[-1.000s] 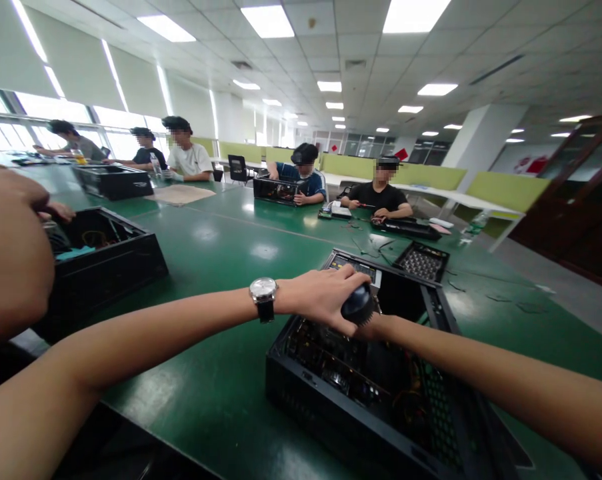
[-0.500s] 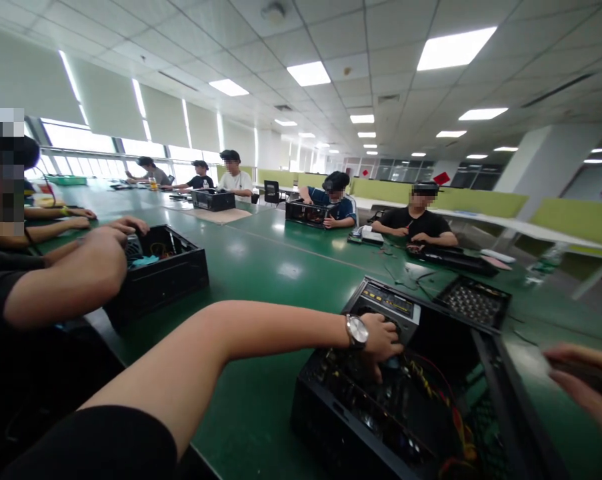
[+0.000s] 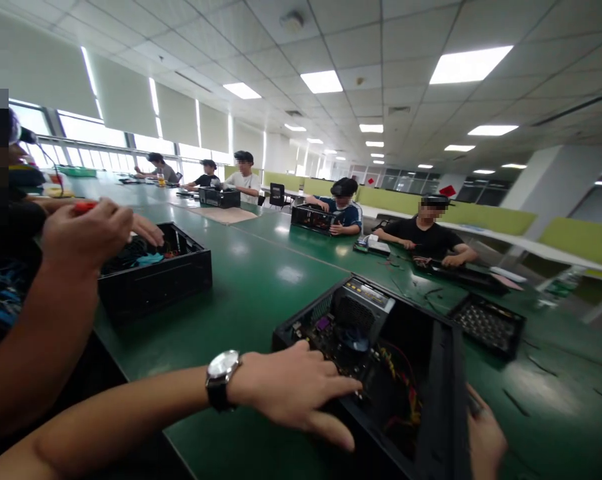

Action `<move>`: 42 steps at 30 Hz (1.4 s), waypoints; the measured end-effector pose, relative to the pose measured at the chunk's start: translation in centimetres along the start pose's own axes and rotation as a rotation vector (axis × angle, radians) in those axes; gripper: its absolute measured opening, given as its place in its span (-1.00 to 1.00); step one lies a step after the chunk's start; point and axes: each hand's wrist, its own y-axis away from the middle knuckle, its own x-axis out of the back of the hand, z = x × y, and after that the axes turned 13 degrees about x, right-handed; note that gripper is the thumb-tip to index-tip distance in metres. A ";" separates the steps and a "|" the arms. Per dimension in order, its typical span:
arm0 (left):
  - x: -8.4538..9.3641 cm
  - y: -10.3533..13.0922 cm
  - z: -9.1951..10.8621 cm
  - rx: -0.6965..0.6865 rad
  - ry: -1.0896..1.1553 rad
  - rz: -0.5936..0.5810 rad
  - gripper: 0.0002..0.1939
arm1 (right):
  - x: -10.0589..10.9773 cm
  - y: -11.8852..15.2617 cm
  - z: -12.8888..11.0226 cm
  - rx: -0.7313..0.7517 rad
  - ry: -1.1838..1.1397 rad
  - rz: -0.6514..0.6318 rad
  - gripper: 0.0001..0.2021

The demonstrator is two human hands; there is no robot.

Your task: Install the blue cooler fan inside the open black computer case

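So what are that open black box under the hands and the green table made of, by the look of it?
The open black case looks like painted sheet metal: thin, straight, matte walls with a perforated panel. The green table has a smooth, semi-gloss top, perhaps a rubber or laminate mat, since ceiling lights reflect softly on it.

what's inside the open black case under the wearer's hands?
In the open black case: a fan, a circuit board, red and yellow wires. The left hand covers the near corner; the right wall hides what lies behind it.
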 end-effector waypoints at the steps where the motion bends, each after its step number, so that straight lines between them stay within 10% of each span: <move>1: -0.2 0.3 -1.4 0.058 -0.009 0.048 -0.30 | -2.5 0.5 -0.6 -0.059 -0.055 0.040 -0.43; 13: 0.5 4.3 -26.7 0.557 -0.148 0.356 -0.62 | -35.5 1.8 -8.0 -0.069 -0.128 -0.044 -0.72; 17: 0.9 6.3 -30.1 0.656 -0.201 0.455 -0.62 | -40.6 3.0 -10.9 -0.041 -0.155 -0.074 -0.70; 21: 1.1 6.8 -28.9 0.719 -0.269 0.602 -0.58 | -42.4 3.3 -11.8 0.011 -0.219 -0.132 -0.69; 26: 0.1 1.8 -21.5 0.530 -0.242 0.785 -0.61 | -38.8 1.3 -7.7 0.161 -0.253 -0.291 -0.73; 32: -4.0 -10.7 -14.9 0.231 -0.273 0.591 -0.63 | -23.3 0.1 0.2 0.359 -0.241 -0.479 -0.71; 37: -8.1 -18.4 -16.0 0.305 -0.288 0.492 -0.58 | -10.2 2.6 4.6 0.448 -0.131 -0.545 -0.75; 42: -6.0 -22.0 -19.9 0.414 -0.302 0.524 -0.50 | -5.8 4.6 4.3 0.709 -0.124 -0.623 -0.83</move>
